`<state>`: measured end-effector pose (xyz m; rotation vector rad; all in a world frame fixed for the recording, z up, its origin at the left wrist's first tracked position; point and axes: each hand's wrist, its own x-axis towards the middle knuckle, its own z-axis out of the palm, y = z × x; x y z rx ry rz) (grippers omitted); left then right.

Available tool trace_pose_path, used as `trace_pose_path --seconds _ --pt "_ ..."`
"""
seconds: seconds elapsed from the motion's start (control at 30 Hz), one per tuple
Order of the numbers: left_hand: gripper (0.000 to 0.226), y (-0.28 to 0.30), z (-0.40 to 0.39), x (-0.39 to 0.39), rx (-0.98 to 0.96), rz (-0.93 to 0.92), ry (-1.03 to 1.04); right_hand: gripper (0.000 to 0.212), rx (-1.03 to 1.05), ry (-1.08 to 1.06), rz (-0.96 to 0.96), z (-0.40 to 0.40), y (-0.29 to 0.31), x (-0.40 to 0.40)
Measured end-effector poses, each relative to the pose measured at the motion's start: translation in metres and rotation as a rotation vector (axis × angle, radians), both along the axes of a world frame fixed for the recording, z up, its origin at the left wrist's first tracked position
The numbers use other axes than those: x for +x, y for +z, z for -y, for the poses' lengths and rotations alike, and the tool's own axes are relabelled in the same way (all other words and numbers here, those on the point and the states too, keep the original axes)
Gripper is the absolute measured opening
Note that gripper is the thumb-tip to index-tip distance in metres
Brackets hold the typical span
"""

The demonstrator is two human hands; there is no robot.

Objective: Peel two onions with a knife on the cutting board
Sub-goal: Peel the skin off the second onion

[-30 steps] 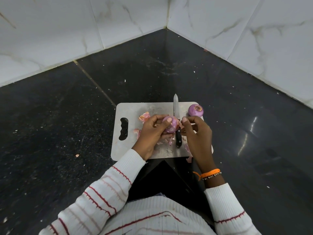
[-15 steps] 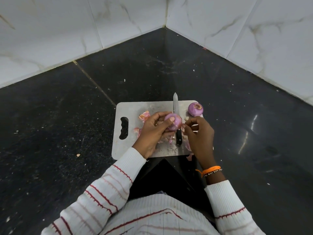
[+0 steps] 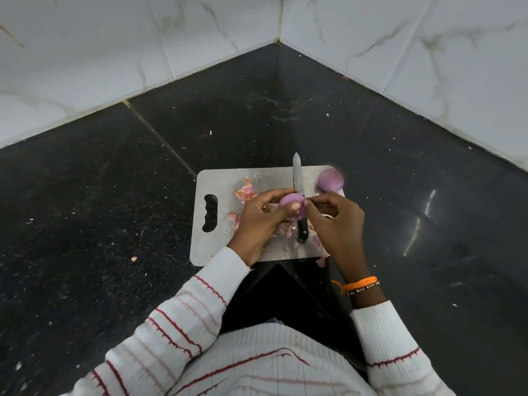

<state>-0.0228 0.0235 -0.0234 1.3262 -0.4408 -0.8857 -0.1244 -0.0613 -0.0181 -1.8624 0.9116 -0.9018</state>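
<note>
left hand (image 3: 258, 221) grips onion (image 3: 291, 208) | right hand (image 3: 335, 221) pinches its skin, right side | knife (image 3: 298, 195) lies between hands, lengthwise away

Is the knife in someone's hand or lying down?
Lying down. The knife rests flat on the cutting board, between the left hand, which holds an onion, and the right hand.

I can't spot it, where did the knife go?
In the head view, the knife lies on the cutting board, tip pointing away, between the left hand and the right hand.
</note>
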Motion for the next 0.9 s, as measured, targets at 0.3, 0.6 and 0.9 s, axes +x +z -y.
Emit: trace_pose_path --seconds 0.3,0.6,0.9 --pt "0.024 0.001 0.0 -0.004 0.0 -0.021 -0.033 0.006 -0.01 -0.002 -0.07 0.008 -0.005 -0.002" --pt "0.026 -0.003 0.0 -0.002 0.01 -0.063 -0.012 0.015 0.162 -0.032 -0.031 0.012 -0.014 0.0" --pt "0.023 -0.005 0.002 -0.005 0.029 -0.061 -0.04 0.007 0.007 -0.021 -0.096 0.009 -0.016 0.002"
